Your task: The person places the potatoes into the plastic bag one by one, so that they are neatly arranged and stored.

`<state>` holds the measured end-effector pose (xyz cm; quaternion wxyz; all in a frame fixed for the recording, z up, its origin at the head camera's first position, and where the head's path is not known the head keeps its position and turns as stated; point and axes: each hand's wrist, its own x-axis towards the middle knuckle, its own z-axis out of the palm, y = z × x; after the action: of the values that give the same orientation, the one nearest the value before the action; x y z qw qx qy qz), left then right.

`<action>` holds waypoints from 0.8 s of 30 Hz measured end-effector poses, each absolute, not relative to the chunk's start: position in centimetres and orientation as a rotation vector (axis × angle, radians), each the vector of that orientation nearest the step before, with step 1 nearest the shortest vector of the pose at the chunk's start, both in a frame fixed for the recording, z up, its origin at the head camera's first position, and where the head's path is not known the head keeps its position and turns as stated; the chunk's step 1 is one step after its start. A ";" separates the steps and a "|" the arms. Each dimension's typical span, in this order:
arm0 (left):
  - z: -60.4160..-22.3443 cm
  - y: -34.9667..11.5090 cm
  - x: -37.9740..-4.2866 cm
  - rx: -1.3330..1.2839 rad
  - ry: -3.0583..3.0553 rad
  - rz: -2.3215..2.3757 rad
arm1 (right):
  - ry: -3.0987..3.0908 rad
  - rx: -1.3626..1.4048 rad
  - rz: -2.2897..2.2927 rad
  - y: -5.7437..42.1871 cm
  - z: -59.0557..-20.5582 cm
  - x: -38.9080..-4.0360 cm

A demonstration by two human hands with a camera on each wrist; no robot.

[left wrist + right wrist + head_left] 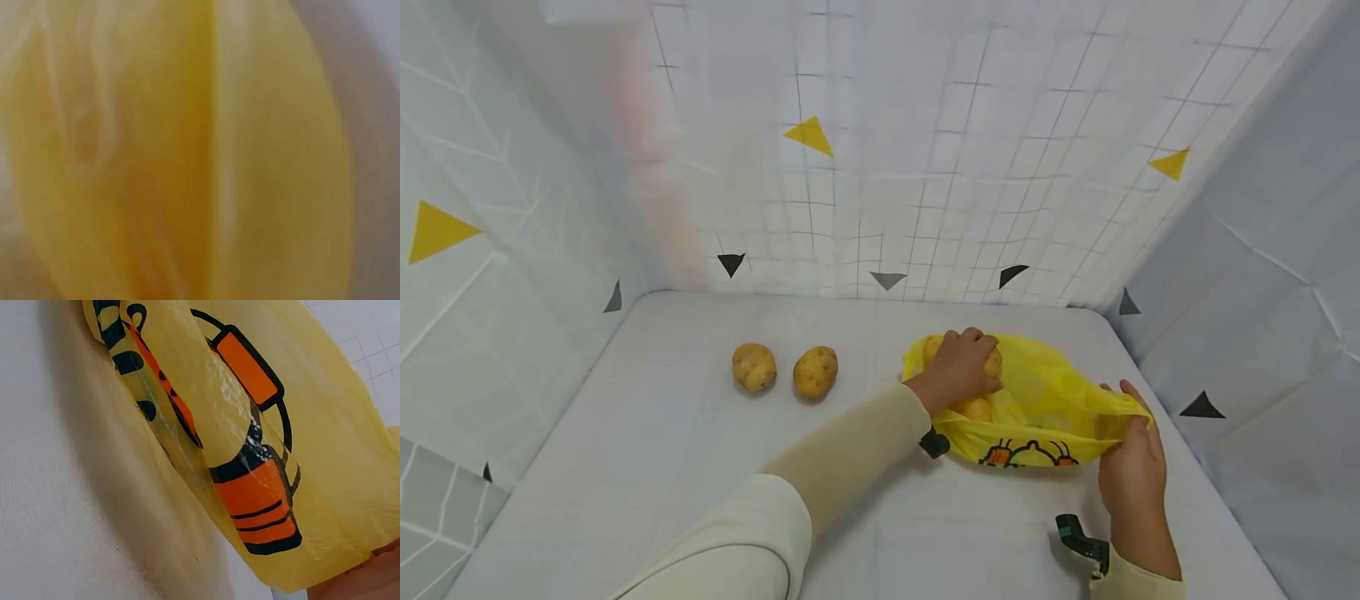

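Observation:
A yellow plastic bag (1045, 375) with an orange and black print lies on its side, its mouth spread. My left hand (957, 368) reaches over its left part, fingers curled round a potato (993, 363) that shows between fingers and thumb. Beside that hand, another potato (974, 408) and part of one more (931, 348) lie in the bag. At the bag's right end my right hand (1135, 467) holds the rim between thumb and fingers. The right wrist view has the printed bag side (250, 494) close up; the left wrist view is filled by blurred yellow plastic (281, 156).
Two potatoes (754, 367) (816, 372) sit apart on the white table (662, 467), left of the bag. White walls with yellow, black and grey triangles enclose the table at the back and sides. A dark wrist device (1082, 542) juts out by my right wrist.

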<state>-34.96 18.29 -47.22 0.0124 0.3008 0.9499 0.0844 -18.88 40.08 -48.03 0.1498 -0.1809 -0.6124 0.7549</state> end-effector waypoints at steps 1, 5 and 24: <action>-47.2 18.3 -34.9 0.948 2.963 0.247 | -1.761 -0.516 2.169 40.1 -48.0 -18.8; -47.2 18.3 -34.9 0.999 2.960 0.185 | -1.823 -0.564 2.122 40.1 -48.0 -18.9; -47.5 17.7 -34.9 1.049 2.931 0.143 | -1.878 -0.664 2.071 40.0 -48.4 -19.3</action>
<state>-34.86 17.73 -47.48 0.0126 0.3366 0.9405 0.0459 -19.30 40.01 -48.40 0.1339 -0.2291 -0.6476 0.7142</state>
